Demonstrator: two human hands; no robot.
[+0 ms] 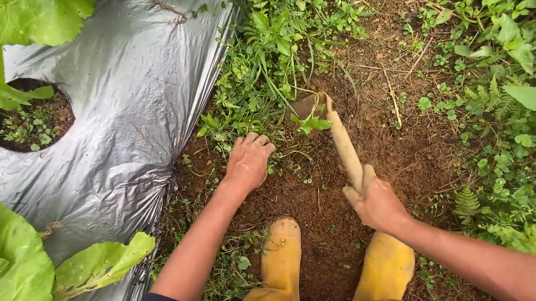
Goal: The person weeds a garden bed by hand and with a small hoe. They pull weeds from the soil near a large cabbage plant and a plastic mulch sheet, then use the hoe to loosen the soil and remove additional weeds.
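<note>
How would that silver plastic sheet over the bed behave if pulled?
The silver plastic sheet is wrinkled and draped, so likely thin, floppy and light. Its glossy surface probably feels slick. The edge by the left hand looks bunched into soil, so it may resist or tear.

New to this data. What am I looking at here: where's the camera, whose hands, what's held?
One picture, from a camera worn on a person's head, looking down at their own bare hands; no machine is involved. Their yellow boots stand on bare soil. The right hand grips the pale wooden handle of a small hoe, its blade down among weeds. The left hand grasps low weeds at the edge of a silver plastic mulch sheet, which has a round planting hole. Large green leaves overhang the sheet.
</note>
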